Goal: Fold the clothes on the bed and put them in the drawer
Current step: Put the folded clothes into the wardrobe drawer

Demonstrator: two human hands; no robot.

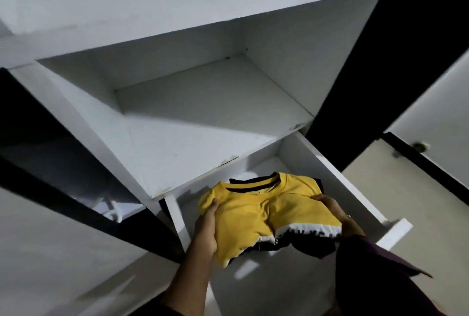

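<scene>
Much of the folded yellow shirt hides what lies under it: dark fabric shows only as a black edge past the collar at the far side and as a dark bunch under the near hem, so what those garments are cannot be told. A white band with dark lettering runs along the shirt's near right edge, but the letters are too blurred to read. The shirt sits over the open white drawer, held at both sides; whether it already rests on the drawer's floor is unclear.

The left hand grips the shirt's left edge, thumb on top and fingers tucked beneath, out of sight. The right hand holds the right edge, fingers curled over the fabric; a dark sleeve covers its wrist and runs off the bottom of the frame.

Just above the drawer, on the far side, a white shelf stands open. To the left, in a dim lower compartment, something pale shows but is too dark to identify. At right, a cupboard door with a small knob is cut off by the frame edge.
</scene>
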